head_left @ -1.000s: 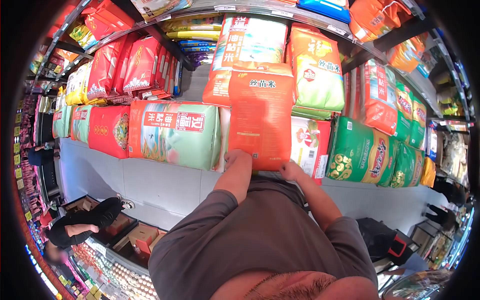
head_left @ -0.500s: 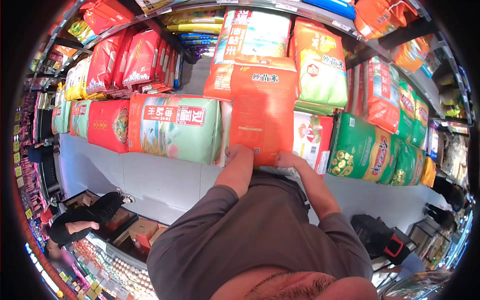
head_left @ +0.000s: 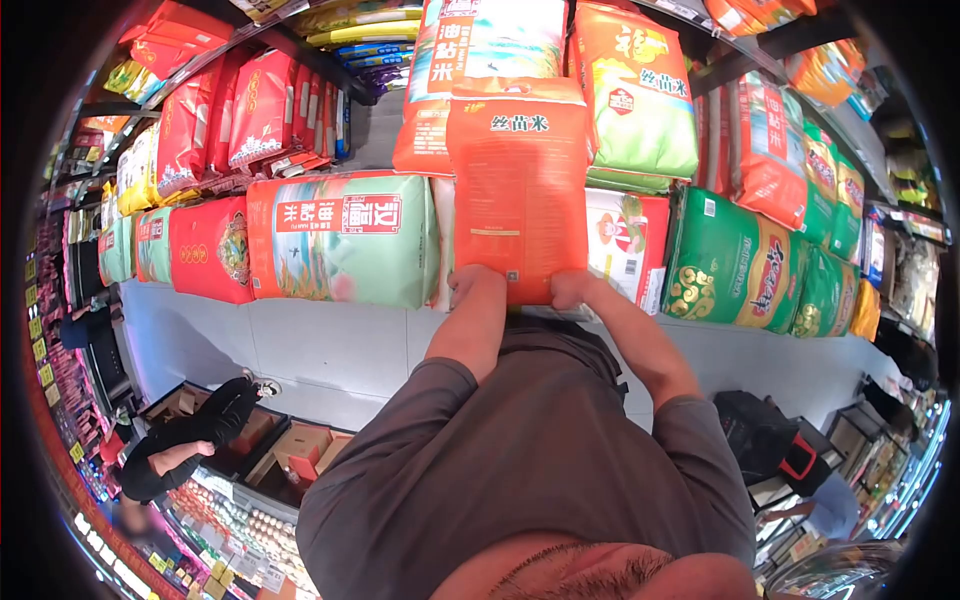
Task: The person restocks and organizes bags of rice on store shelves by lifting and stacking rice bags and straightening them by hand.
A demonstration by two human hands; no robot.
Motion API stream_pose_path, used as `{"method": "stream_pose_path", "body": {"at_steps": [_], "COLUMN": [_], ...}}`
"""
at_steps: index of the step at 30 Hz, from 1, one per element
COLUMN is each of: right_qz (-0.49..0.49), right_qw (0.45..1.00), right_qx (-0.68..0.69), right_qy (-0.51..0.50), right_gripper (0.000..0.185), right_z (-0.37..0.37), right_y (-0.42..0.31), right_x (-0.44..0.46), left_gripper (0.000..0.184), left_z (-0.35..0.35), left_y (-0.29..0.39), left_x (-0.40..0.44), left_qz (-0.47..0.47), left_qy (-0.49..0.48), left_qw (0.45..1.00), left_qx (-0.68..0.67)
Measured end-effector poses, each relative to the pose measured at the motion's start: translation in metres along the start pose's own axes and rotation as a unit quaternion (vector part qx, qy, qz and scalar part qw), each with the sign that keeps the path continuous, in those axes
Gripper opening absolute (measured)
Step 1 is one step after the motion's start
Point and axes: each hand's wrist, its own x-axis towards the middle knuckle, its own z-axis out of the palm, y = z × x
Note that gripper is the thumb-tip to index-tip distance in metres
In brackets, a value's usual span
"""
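Taking the orange bag (head_left: 518,200) as the clock's centre, it slants away from the person's waist, its handle end at twelve o'clock overlapping a landscape-print bag (head_left: 510,45) behind it. The left hand (head_left: 476,284) is at seven o'clock, fingers curled tightly in on the bag's lower corner; the right hand (head_left: 571,289) is at five, bunched on the opposite corner in the same way. Both have hold of the orange bag, though the fingertips are tucked out of sight — I cannot tell how far they reach underneath. Between eight and nine o'clock, near the left hand, lies a mint-green bag (head_left: 385,245), with a red bag (head_left: 208,250) beyond it at nine. Around four o'clock, just beside the orange bag, is a white-and-red bag (head_left: 625,240), and farther out that way a dark green bag (head_left: 730,262) lies on its side. An orange-and-green bag (head_left: 637,110) leans between one and two o'clock; upright red bags (head_left: 262,110) stand at ten. Cardboard boxes (head_left: 305,447) sit at seven, well apart, and a person in black (head_left: 178,445) is at eight — beyond the pale floor (head_left: 320,340).
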Motion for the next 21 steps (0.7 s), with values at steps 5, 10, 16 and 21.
{"method": "stream_pose_path", "body": {"at_steps": [5, 10, 16, 21], "right_qz": [0.028, 0.045, 0.046, 0.018], "right_qw": [0.998, 0.996, 0.996, 0.995], "right_qx": [0.009, 0.011, 0.018, 0.002], "right_qy": [0.052, 0.078, 0.079, 0.102], "right_gripper": [0.031, 0.03, 0.031, 0.027], "right_z": [0.003, -0.004, -0.002, 0.007], "right_y": [-0.007, -0.014, -0.011, -0.002], "right_x": [-0.01, -0.022, -0.022, -0.013], "left_gripper": [0.048, 0.05, 0.049, 0.05], "left_z": [-0.021, 0.019, 0.004, -0.012], "left_y": [-0.002, -0.003, -0.001, 0.001], "left_x": [-0.026, 0.008, -0.002, -0.014], "left_qz": [0.017, 0.007, 0.0, -0.009], "left_qy": [0.033, 0.045, 0.028, 0.007], "left_qw": [0.996, 0.991, 0.993, 0.992], "left_qx": [-0.077, -0.126, -0.119, -0.122]}}
